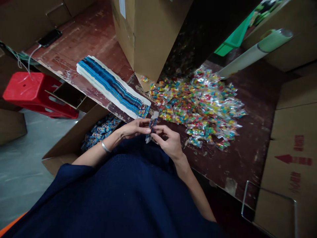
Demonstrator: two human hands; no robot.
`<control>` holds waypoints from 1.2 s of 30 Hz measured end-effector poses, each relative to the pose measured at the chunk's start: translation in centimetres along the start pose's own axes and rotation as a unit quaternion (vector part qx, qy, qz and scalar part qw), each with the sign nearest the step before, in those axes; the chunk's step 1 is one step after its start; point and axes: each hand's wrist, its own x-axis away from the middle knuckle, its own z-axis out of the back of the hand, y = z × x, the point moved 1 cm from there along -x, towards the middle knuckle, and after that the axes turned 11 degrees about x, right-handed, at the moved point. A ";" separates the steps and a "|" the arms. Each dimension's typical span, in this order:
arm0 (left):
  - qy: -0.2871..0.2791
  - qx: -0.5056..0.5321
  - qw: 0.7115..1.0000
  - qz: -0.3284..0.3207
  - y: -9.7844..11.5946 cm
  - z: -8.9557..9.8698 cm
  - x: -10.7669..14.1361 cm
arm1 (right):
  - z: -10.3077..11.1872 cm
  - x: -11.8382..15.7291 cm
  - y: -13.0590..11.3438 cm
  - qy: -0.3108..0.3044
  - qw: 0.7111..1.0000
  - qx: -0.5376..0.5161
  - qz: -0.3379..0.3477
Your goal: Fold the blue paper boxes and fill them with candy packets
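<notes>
Between my two hands, close to my body at the table's edge, is a small printed carton with pale flaps at its ends. My left hand pinches it from the left. From the other side, the fingers of my right hand are closed on it too. Just beyond lies a long row of flat blue printed cartons, overlapping one another. To the right is a heap of small clear bags with colourful pieces. Whether anything is inside the held carton, I cannot tell.
A cardboard box of small blue packets stands below the table's left edge. A tall carton rises behind the bags. Around are a red stool, a phone, a white tube, a green crate and a metal frame.
</notes>
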 end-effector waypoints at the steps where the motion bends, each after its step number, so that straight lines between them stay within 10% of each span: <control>1: -0.006 -0.008 1.000 -0.003 0.1 0.0 0.0 | 0.3 0.2 0.1 -0.016 1.000 0.006 0.009; 12: -0.087 -0.018 0.996 0.027 -2.0 0.7 -0.8 | 2.3 0.7 0.9 -0.027 0.996 0.064 -0.050; 19: -0.101 -0.089 0.991 0.013 -3.9 1.9 -1.4 | 4.6 -0.3 1.4 -0.245 0.954 0.014 -0.171; 28: 0.081 0.009 0.984 -0.161 -4.9 1.2 -2.9 | 0.1 -2.3 -1.4 0.202 0.973 0.046 -0.100; 36: 0.113 0.006 0.958 -0.264 -4.4 -0.5 -0.4 | -2.9 -2.7 -0.8 0.286 0.956 -0.043 -0.052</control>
